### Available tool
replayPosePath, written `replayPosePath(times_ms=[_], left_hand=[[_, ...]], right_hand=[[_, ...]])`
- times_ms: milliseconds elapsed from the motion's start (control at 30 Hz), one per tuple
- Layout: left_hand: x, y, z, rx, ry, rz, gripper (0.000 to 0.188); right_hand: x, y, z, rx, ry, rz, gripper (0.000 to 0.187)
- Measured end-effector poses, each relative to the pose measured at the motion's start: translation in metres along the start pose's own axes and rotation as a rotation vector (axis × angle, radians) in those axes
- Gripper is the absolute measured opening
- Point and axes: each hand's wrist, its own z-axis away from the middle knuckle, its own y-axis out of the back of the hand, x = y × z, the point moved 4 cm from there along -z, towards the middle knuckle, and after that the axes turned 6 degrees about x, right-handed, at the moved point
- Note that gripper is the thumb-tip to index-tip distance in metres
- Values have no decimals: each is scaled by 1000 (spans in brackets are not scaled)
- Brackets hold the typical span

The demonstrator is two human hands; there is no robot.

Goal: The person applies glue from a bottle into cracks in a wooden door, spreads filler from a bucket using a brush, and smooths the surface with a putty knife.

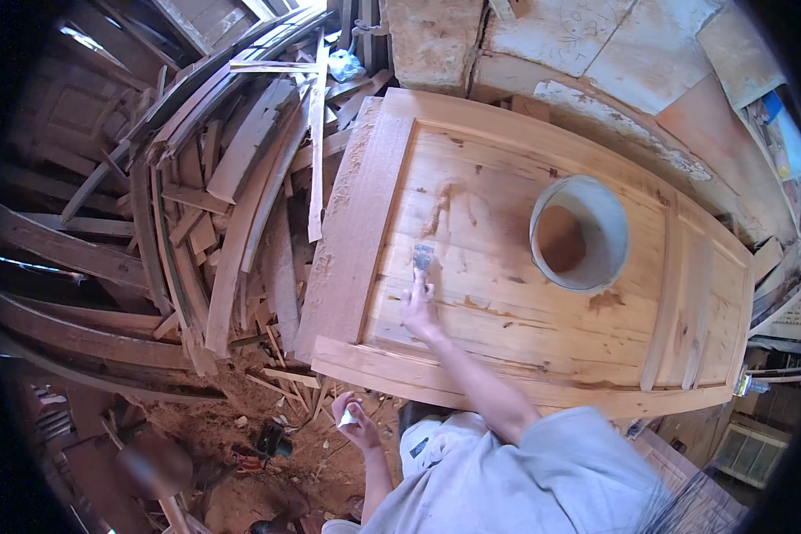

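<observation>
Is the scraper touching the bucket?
Apart. The head view plainly shows a stretch of wooden door between the scraper and the bucket.

The right fingers (419, 283) hold a scraper (424, 257) over a wooden door (498, 331) bearing a bucket (603, 230).

Layout: bucket (607, 227) on door (507, 334), right of scraper (423, 257).
Shows lumber pile (231, 191) left of door, slabs (632, 53) behind, left hand (358, 429) before near edge.
</observation>
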Motion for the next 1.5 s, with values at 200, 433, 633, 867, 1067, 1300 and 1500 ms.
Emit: replayPosePath(times_ms=[200, 433, 633, 867, 1067, 1300, 1500], left_hand=[[1, 12, -10, 70, -10, -41, 50], [0, 12, -23, 92, -53, -109, 49], [-5, 22, -18, 125, -32, -58, 47], [5, -9, -16, 41, -17, -19, 49], [2, -13, -11, -3, -6, 22, 50], [2, -19, -5, -87, -76, -23, 48], [17, -14, -7, -31, -77, -14, 50]], right_hand=[[-44, -41, -51, 157, -181, -37, 71], [-10, -35, -171, 304, -433, -480, 76], [-45, 21, -135, 255, -92, -17, 60], [-42, 119, -104, 561, 258, -216, 58], [-43, 254, -45, 786, 128, -938, 48], [-39, 220, -11, 635, 107, -928, 45], [-30, 99, -81, 283, 66, -343, 55]])
